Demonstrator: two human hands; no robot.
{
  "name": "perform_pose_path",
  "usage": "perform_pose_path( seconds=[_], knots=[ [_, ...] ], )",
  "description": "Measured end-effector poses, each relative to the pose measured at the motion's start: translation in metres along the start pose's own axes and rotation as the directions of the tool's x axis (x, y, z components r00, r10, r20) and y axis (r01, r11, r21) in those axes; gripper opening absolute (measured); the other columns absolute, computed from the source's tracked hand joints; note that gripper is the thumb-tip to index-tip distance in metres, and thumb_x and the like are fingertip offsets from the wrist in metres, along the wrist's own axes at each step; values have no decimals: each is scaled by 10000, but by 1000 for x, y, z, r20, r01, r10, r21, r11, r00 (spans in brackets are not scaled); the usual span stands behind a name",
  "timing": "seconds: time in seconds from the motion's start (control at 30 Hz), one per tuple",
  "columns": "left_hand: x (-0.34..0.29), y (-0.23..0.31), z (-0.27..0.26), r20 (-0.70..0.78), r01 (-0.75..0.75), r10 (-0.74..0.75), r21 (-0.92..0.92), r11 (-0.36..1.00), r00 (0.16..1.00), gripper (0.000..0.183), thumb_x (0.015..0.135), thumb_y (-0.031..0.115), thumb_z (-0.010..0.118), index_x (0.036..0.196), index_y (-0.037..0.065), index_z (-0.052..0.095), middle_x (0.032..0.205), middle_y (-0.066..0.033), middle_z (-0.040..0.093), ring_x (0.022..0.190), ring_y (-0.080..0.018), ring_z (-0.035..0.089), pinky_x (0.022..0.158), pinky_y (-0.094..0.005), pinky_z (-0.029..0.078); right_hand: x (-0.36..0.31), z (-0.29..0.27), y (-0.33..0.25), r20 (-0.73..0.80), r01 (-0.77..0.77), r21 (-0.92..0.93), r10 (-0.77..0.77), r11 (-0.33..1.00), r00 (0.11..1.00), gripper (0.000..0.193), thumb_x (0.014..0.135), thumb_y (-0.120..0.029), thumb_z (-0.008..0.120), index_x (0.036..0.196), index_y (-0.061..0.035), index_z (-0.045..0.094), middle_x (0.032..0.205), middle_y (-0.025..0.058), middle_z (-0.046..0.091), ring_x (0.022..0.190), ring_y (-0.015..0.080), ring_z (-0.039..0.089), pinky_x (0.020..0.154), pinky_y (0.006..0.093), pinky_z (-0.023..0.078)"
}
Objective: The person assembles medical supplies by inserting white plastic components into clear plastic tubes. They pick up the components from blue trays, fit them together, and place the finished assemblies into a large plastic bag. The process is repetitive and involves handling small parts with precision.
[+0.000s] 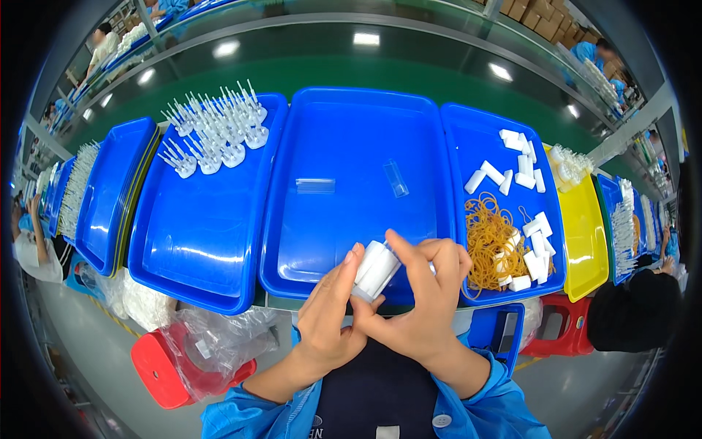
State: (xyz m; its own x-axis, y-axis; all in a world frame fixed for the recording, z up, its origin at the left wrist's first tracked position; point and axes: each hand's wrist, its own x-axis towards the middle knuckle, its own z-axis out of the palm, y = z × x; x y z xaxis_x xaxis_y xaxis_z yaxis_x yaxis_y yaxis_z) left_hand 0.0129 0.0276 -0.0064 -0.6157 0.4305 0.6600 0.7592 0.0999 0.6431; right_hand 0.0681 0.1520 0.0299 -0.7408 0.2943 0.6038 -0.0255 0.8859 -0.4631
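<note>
A small bundle of white cylinders (376, 269) is held between my two hands over the near edge of the middle blue tray (351, 219). My left hand (327, 322) closes on its left side, with fingers up along it. From the right, my right hand (420, 311) pinches it between thumb and index finger; a bit of white shows by its other fingers. What looks like clear plastic lies along the bundle's edge. In the middle tray lie a stack of clear plastic strips (315, 186) and one clear flat piece (395, 179).
The right blue tray (457, 146) holds white cylinders (525, 172) and a heap of tan rubber bands (491, 245). White thin-stemmed parts (219, 128) stand in the left blue tray (190, 249). A yellow tray (585, 249), red stools (164, 373) and a green conveyor belt (365, 58) surround them.
</note>
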Motion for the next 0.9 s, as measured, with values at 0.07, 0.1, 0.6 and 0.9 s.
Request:
perform_pose_path(
  seconds=[0.07, 0.1, 0.6, 0.9],
  knots=[
    [0, -1, -1, -5, 6, -7, -4, 1000, 1000, 716, 735, -67, 758, 1362, -99, 415, 1247, -290, 580, 1112, -367, 624, 830, -373, 567, -3, 5, 0, -25, 5, -12, -5, 1000, 1000, 687, 572, -352, 815, 1149, -25, 637, 892, 54, 521, 800, 201, 505, 864, 430, 305],
    [1, -2, -2, -15, 7, -7, -6, 1000, 1000, 713, 735, -73, 754, 1362, -100, 416, 1248, -292, 578, 1116, -366, 622, 834, -374, 566, -2, 6, 0, -39, 14, -19, -15, 1000, 999, 676, 581, -366, 815, 1141, -28, 644, 883, 48, 524, 786, 196, 508, 874, 436, 304],
    [15, -14, -36, 10, 300, -349, -537, 789, 937, 429, 791, -103, 658, 1210, -63, 574, 1290, -221, 494, 1181, -307, 563, 894, -365, 578, 52, 26, 56, 411, 122, -305, 15, 945, 912, 418, 778, -168, 709, 1145, 8, 618, 1157, 200, 582, 1066, 359, 561, 915, 460, 422],
    [7, -9, -39, 85, 348, -389, -646, 679, 917, 447, 800, -106, 641, 1235, -61, 550, 1265, -216, 514, 1186, -309, 558, 922, -384, 554, 34, -15, 53, 475, -486, 710, 163, 509, 865, 241, 823, 32, 646, 984, -32, 479, 1110, 169, 634, 1072, 245, 614, 945, 379, 468]
  ],
)
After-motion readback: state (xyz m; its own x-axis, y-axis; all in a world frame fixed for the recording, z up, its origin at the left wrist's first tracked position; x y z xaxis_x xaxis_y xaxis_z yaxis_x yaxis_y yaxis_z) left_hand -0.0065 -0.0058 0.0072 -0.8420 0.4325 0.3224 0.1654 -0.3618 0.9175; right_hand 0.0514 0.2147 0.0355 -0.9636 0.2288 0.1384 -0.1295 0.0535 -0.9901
